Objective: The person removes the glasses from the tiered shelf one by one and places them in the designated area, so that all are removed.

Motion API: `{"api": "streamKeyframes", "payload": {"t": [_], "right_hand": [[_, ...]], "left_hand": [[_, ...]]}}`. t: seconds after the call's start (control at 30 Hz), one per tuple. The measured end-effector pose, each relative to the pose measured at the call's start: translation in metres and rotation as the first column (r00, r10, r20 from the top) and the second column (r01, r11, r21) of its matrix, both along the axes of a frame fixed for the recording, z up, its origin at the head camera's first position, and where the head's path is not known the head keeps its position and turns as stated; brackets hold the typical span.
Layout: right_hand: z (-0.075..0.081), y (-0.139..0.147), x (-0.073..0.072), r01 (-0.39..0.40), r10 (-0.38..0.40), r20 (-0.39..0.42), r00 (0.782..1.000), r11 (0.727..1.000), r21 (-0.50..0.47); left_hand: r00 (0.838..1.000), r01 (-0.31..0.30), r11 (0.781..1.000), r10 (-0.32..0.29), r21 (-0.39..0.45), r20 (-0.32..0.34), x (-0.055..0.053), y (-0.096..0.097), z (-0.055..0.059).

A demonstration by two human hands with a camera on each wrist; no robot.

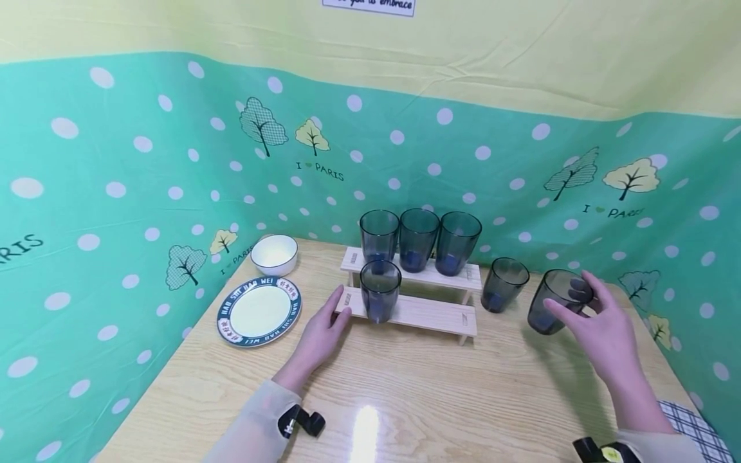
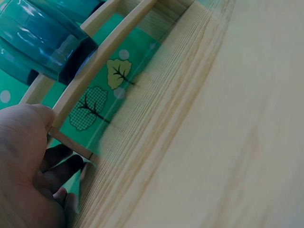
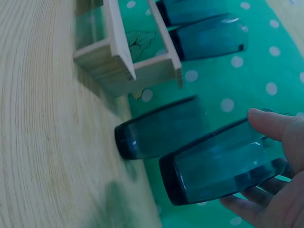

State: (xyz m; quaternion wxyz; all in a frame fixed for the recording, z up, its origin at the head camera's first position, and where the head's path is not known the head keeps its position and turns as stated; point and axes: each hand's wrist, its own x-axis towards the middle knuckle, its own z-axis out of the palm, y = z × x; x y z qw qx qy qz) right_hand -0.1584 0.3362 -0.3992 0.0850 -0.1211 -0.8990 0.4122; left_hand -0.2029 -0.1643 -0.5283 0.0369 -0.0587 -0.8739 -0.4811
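Note:
My right hand (image 1: 610,337) grips a dark smoky glass tumbler (image 1: 547,308) near its rim, thumb on one side and fingers on the other. In the right wrist view this tumbler (image 3: 218,166) leans, its thick base close over the tabletop. Beside it a matching tumbler (image 1: 503,286) stands on the table. My left hand (image 1: 320,331) holds the left end of a two-step wooden rack (image 1: 431,313), thumb at the board's edge (image 2: 64,102) and fingers by the leg. One tumbler (image 1: 380,292) sits on the lower step, close to that hand. Three more tumblers (image 1: 418,241) line the upper step.
Left of the rack lie a blue-rimmed plate (image 1: 260,315) and, behind it, a white bowl (image 1: 274,255). A green dotted cloth (image 1: 405,154) hangs behind and around the wooden table (image 1: 440,392). Checked fabric (image 1: 695,427) shows at the table's right edge.

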Motion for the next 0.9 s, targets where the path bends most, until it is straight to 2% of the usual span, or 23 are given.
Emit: {"api": "streamKeyframes", "payload": {"t": [0.2, 0.6, 0.9], "right_hand": [[-0.01, 0.004, -0.013, 0.017, -0.017, -0.007, 1.0, 1.0, -0.003], [-0.028, 0.011, -0.037, 0.044, -0.045, -0.011, 0.999, 0.996, -0.071], [-0.043, 0.015, -0.049, 0.055, -0.055, -0.005, 0.998, 0.996, -0.066]], "left_hand": [[1.0, -0.003, 1.0, 0.003, 0.003, 0.008, 0.001, 0.0, 0.001], [1.0, -0.012, 1.0, 0.012, 0.004, 0.015, 0.002, 0.001, 0.001], [1.0, -0.009, 1.0, 0.009, -0.005, 0.011, 0.002, 0.001, 0.002]]}}
